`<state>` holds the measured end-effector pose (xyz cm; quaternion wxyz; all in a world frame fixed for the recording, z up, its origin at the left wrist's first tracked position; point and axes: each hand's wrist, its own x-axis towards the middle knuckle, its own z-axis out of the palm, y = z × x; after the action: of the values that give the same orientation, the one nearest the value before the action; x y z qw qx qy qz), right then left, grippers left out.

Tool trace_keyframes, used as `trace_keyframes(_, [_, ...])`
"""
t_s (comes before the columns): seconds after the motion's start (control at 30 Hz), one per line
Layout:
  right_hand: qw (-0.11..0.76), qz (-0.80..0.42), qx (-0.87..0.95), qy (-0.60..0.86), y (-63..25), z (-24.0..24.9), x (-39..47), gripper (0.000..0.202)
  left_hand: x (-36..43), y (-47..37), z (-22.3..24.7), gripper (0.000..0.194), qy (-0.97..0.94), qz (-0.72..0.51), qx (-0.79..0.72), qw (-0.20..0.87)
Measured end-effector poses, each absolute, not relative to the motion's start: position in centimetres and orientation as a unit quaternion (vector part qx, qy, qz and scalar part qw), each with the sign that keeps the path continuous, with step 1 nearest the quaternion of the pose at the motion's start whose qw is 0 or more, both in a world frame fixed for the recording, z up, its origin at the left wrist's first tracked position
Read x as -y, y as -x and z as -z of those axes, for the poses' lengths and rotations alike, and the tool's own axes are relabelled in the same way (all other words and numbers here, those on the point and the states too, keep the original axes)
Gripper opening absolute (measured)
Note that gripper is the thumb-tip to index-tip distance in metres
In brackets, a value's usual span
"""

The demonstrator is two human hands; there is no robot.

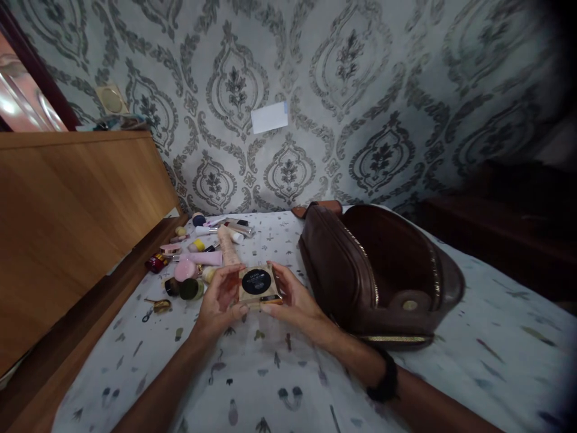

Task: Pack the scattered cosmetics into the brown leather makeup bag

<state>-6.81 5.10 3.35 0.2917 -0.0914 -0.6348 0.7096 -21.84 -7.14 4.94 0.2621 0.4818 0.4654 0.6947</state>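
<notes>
Between my two hands is a square gold powder compact [247,294] with a round black label showing small print I cannot read. My left hand [220,300] grips its left side, thumb at the near edge and fingers behind. On the opposite side, my right hand [295,300] is closed around the edge, with a dark band on that wrist. To the right stands a brown leather toiletry bag [336,270], its zipped top wide apart and its inside dark. Just beyond my left hand lie a pink round jar [184,270], a dark green round jar [191,289] and a lilac tube [205,258].
Several brushes, tubes and bottles lie in a cluster, among them a dark red bottle [156,263]. A small gold object [161,305] lies nearer me. A wooden panel [81,228] borders the left; a patterned wall [288,72] rises behind the printed cloth [270,373].
</notes>
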Motion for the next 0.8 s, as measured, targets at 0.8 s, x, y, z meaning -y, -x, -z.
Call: trace_keyframes(0.8, [0.136, -0.148, 0.978, 0.053, 0.1, -13.6, -3.5, 0.065, 7.1, 21.4, -3.5, 0.072, -0.508, -0.651, -0.533, 0.186])
